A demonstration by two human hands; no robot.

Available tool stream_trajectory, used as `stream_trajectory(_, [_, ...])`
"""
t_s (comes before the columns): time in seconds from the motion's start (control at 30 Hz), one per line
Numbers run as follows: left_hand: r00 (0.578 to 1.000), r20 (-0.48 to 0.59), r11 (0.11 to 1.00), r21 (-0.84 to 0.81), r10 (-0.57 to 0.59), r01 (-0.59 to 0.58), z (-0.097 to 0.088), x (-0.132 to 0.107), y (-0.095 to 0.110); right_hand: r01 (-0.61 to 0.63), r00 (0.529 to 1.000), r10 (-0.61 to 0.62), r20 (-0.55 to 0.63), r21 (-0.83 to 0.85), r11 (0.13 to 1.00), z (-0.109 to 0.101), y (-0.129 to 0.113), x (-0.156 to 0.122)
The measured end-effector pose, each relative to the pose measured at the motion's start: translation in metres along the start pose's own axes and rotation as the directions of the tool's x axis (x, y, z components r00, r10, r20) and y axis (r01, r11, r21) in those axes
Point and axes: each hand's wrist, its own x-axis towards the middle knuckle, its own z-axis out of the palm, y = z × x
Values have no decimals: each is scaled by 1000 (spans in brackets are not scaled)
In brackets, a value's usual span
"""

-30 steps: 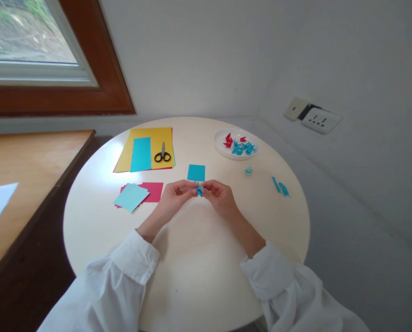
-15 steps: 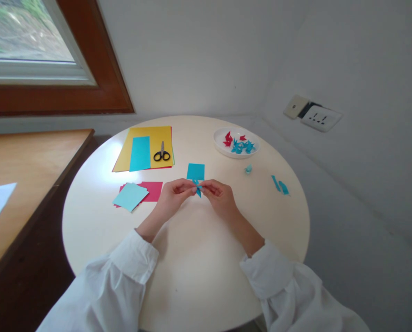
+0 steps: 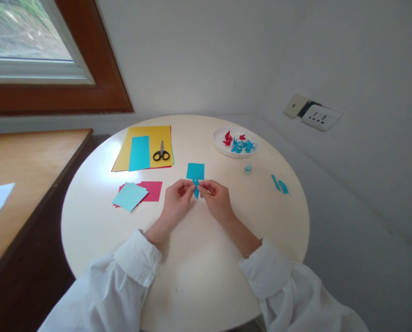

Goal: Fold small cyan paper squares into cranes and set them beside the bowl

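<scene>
A small folded blue paper piece (image 3: 196,190) is pinched between both hands over the middle of the round cream table (image 3: 192,276). My left hand (image 3: 176,200) grips its left side with curled fingers. On the other side my right hand (image 3: 217,198) holds it, thumb and fingers pressed together. Just behind the hands lies a blue paper square (image 3: 195,170), flat on the table.
At the back left, scissors (image 3: 161,153) and a blue sheet (image 3: 140,152) lie on yellow paper (image 3: 122,157). A pale blue sheet (image 3: 130,196) overlaps red paper (image 3: 153,191). A white dish (image 3: 235,144) holds folded red and blue pieces. Blue scraps (image 3: 280,184) lie right.
The hands have drawn slightly toward me and turned the folded piece, so its point now hangs down between the fingertips.
</scene>
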Motion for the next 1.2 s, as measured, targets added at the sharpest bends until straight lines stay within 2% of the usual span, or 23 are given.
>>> stream_trajectory(0.23, [999, -46, 1000, -8, -18, 18, 0, 0, 2, -17, 999, 19, -49, 37, 999, 4, -2, -3])
stream_trajectory(0.5, [997, -76, 994, -107, 2, -10, 1, -1, 0, -61, 991, 80, -112, 161, 985, 6, 1, -1])
stream_trajectory(0.63, [998, -42, 987, -156, -36, 29, 0, 0, 2, -70, 992, 91, -92, 205, 976, 6, -2, -1])
stream_trajectory(0.9, [981, 73, 941, -278, -179, 192, -3, 4, 6, -84, 996, 75, 47, 216, 973, 4, 1, -2])
stream_trajectory(1.2, [980, 57, 927, -320, -189, 198, -1, 2, 9, -82, 995, 71, 72, 152, 985, 4, 0, -3])
